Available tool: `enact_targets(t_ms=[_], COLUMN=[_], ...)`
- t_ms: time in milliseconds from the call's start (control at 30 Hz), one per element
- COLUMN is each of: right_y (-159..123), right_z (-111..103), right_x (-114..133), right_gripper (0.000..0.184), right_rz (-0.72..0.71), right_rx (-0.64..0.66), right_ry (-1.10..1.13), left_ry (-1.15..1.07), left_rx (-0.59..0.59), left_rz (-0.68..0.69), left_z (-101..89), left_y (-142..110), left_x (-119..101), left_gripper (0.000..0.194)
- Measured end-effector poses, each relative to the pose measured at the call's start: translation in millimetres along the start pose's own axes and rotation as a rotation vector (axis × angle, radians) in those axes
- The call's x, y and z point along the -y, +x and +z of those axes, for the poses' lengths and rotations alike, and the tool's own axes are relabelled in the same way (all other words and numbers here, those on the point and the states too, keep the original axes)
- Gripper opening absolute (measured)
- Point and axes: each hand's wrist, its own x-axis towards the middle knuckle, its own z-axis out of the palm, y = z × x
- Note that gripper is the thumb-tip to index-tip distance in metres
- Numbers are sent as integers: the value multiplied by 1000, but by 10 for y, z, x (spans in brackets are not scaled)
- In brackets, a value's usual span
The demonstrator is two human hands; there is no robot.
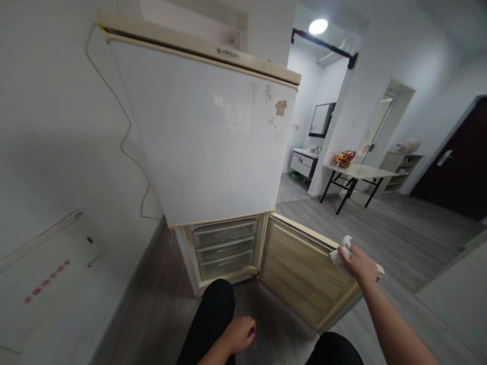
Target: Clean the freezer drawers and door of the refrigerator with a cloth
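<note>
Right hand clamps a white cloth against the open freezer door's top edge — wiping apparently just begun; left hand, loosely curled and empty, rests on the knee, drawers ahead untouched.

A home: an old fridge (freezer door open), a washbasin cabinet and a flower-topped table.

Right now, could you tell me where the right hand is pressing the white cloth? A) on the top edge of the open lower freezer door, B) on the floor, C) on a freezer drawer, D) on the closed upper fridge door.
A: the right hand holds the white cloth against the top edge of the open lower freezer door, clear of the freezer drawers.
</note>
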Motion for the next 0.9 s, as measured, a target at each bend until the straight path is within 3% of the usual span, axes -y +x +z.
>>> enact_targets(t_ms=[233,433,567,700,900], right_y=[-202,-391,-630,-1031,-1682], right_z=[-33,-120,-228,-324,-445], right_x=[106,206,336,570,982], right_gripper=[64,61,60,57,50], right_rz=[35,60,79,74,18], right_rx=[-32,-44,-48,-67,-59], right_ry=[-22,-50,-57,-31,-35], left_ry=[60,55,45,-2,-125], left_rx=[81,206,207,152,9], left_rz=[-70,-103,-90,-77,-171], left_z=[183,629,809,751,461], left_y=[71,-352,-669,-849,-830], left_x=[8,-32,-8,100,440], left_gripper=[23,20,25,35,34])
